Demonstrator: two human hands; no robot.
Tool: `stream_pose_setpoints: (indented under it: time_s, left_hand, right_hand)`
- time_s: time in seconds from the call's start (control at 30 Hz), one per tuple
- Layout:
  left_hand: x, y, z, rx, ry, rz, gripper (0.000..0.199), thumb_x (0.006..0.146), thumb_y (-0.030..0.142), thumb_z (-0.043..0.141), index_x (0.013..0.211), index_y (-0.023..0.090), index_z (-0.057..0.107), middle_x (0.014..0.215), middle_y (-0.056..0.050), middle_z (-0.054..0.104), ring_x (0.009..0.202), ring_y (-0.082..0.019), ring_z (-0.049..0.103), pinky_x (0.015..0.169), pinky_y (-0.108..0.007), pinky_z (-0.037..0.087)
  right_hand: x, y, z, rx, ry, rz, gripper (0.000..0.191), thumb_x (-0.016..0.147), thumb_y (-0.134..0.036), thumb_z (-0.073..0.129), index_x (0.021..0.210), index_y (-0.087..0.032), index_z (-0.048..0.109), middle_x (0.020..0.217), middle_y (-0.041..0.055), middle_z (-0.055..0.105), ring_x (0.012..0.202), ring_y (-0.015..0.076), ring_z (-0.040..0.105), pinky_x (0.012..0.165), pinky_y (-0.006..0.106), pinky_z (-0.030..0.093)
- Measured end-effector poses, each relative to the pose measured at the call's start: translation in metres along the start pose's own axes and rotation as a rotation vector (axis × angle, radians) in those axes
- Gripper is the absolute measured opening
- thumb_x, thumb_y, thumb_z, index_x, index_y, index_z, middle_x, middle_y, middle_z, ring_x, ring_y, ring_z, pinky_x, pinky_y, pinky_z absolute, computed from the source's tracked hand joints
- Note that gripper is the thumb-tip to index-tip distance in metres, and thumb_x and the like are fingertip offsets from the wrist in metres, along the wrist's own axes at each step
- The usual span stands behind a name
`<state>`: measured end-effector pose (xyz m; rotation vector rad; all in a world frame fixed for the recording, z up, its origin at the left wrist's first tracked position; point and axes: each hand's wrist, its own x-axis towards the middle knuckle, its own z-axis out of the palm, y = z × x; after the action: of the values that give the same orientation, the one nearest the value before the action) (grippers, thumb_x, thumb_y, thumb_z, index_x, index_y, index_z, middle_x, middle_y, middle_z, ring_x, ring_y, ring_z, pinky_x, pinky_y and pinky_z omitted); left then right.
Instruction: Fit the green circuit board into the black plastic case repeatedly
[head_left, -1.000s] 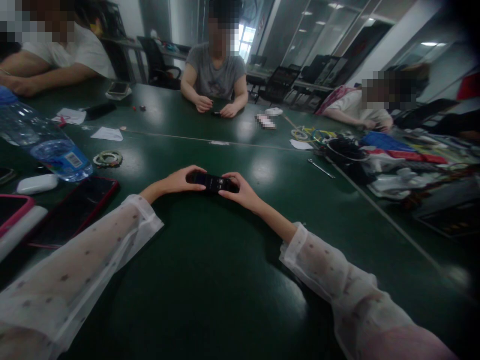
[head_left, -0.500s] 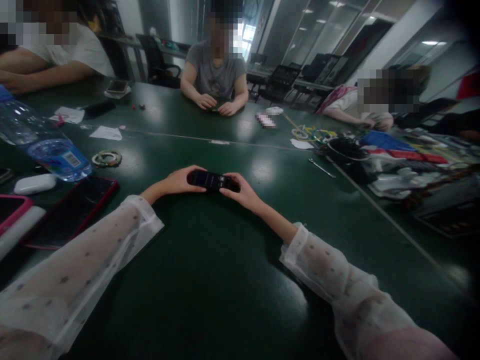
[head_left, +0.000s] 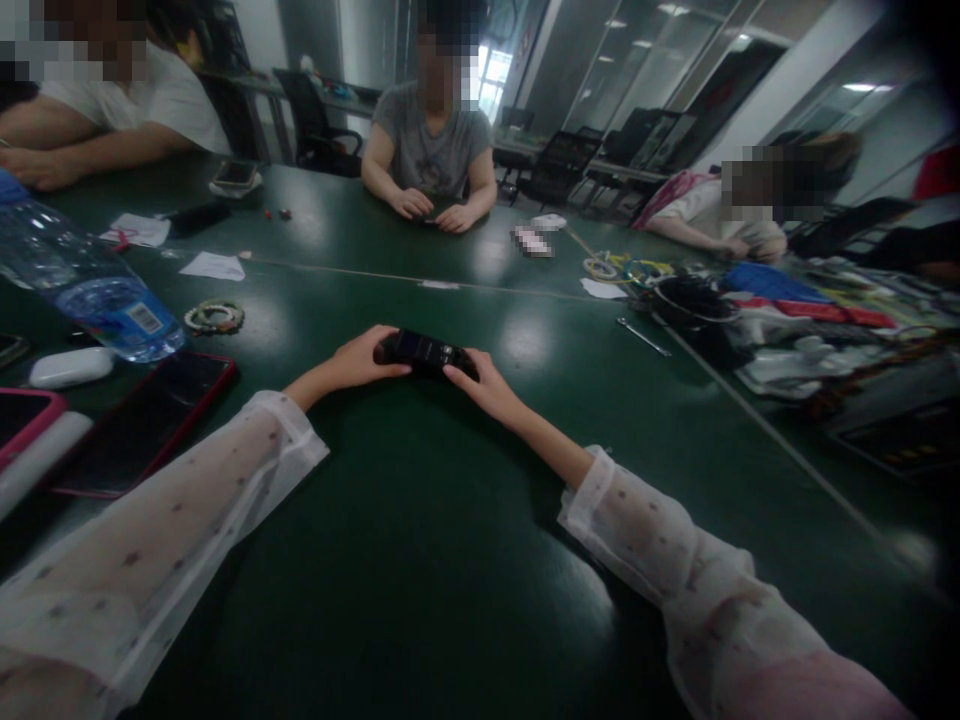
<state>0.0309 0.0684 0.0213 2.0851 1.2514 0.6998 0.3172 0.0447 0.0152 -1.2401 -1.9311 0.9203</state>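
My left hand and right hand are apart from each other, each clamped on one end of a small black device. It's held lengthwise between them, in front of me over the green table; can't tell if its underside touches the top. Thumbs on the near side. Its face has small pale marks, too small to read.

Containers: clear plastic bottle on my left, blue cap, blue label with barcode, water in the lower part, air above. It leans in the view. Small white case nearby, looks closed, contents hidden.

Red-edged phone just beside the bottle's base, dark screen. Pink-cased phone at the left edge. Beaded bracelet lies beyond the red-edged phone, just right of the bottle. Wrench off to my right, near a cable heap. A person in a gray shirt sits across.
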Motion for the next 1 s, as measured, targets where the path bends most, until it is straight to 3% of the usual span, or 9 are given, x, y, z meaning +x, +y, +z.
stream_pose_setpoints:
  time_s: [0.17, 0.33, 0.77, 1.0]
  left_hand:
    - [0.000, 0.003, -0.001, -0.010, -0.010, -0.017, 0.071, 0.080, 0.061, 0.075, 0.137, 0.024, 0.054, 0.131, -0.012, 0.063, 0.107, -0.030, 0.064, 0.088, -0.044, 0.052]
    - [0.000, 0.004, -0.001, -0.010, -0.013, -0.013, 0.070, 0.080, 0.060, 0.075, 0.136, 0.025, 0.054, 0.128, -0.011, 0.066, 0.106, -0.030, 0.066, 0.089, -0.045, 0.052]
    - [0.002, 0.000, -0.001, -0.017, -0.014, 0.010, 0.074, 0.075, 0.056, 0.080, 0.137, 0.024, 0.053, 0.128, -0.012, 0.066, 0.107, -0.030, 0.067, 0.091, -0.045, 0.052]
    - [0.001, -0.003, -0.001, 0.012, -0.017, -0.001, 0.081, 0.074, 0.057, 0.080, 0.143, 0.024, 0.050, 0.126, -0.012, 0.066, 0.104, -0.030, 0.066, 0.087, -0.044, 0.052]
  right_hand:
    - [0.000, 0.002, 0.002, 0.024, 0.009, -0.052, 0.058, 0.090, -0.062, 0.064, 0.135, -0.027, 0.054, 0.135, 0.0135, 0.057, 0.131, 0.0333, 0.051, 0.116, 0.059, 0.040]
    - [-0.001, 0.008, 0.002, 0.046, -0.011, -0.120, 0.070, 0.088, -0.046, 0.072, 0.148, -0.031, 0.040, 0.147, 0.0119, 0.049, 0.138, 0.0327, 0.049, 0.119, 0.058, 0.038]
    - [-0.001, 0.003, 0.002, -0.026, 0.019, -0.156, 0.059, 0.086, -0.029, 0.074, 0.139, -0.031, 0.048, 0.137, 0.0101, 0.056, 0.128, 0.0318, 0.054, 0.114, 0.060, 0.043]
    - [-0.001, 0.002, 0.002, 0.016, 0.038, -0.138, 0.055, 0.085, -0.033, 0.075, 0.133, -0.028, 0.049, 0.133, 0.0112, 0.059, 0.125, 0.0315, 0.058, 0.112, 0.058, 0.046]
